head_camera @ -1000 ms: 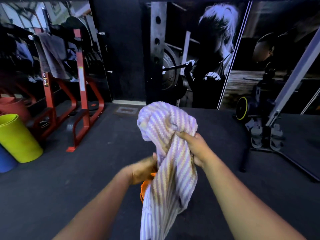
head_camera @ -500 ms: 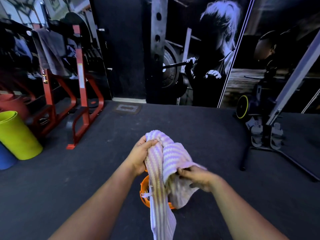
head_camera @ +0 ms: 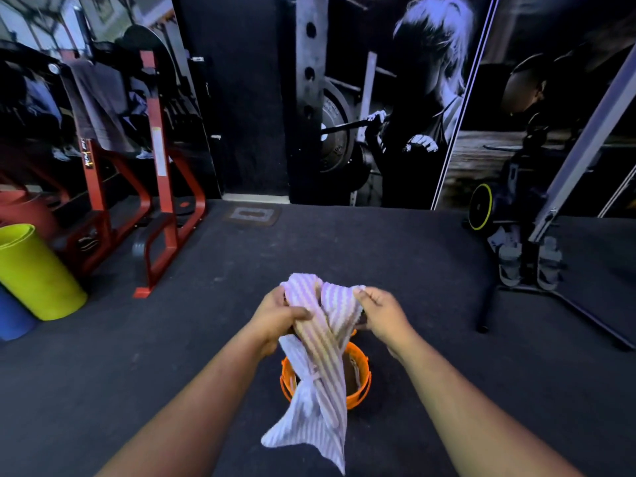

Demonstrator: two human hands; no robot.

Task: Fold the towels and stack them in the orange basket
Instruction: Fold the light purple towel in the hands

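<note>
Head cam: I see both hands up at mid-frame on one towel [head_camera: 321, 342], soft terry w/ thin lilac/cream stripes, bunched and twisted, not flat. Left hand [head_camera: 275, 320] is clenched round the left part of the bunch, thumb lying across the fabric. Right hand [head_camera: 380, 313] pinches the right top edge, fingers curled on the cloth. Towel is held in the air; its loose tail hangs down near side, draping in front of the orange basket [head_camera: 359, 380] and hiding most of its left rim. Can't tell if the tail touches the rim.

Basket: round, smooth plastic, bucket-shaped, sits on the floor directly under the hands. Something brownish shows inside on the right, too hidden to ID.

Floor [head_camera: 137, 373] is dark, matte, slightly speckled, rubber-mat look. Far left: red steel rack [head_camera: 161, 187], square-tube frame, w/ a grey cloth [head_camera: 99, 108] draped over its top bar. Near left edge: rolled yellow-green mat [head_camera: 34, 273] lying tilted, smooth cylinder, w/ a blue roll [head_camera: 13, 318] just beside it. Far wall carries a b/w gym mural [head_camera: 395, 108]. Right side: dark stand w/ a yellow-rimmed wheel [head_camera: 480, 211] and a pale slanted metal beam [head_camera: 585, 139].
</note>
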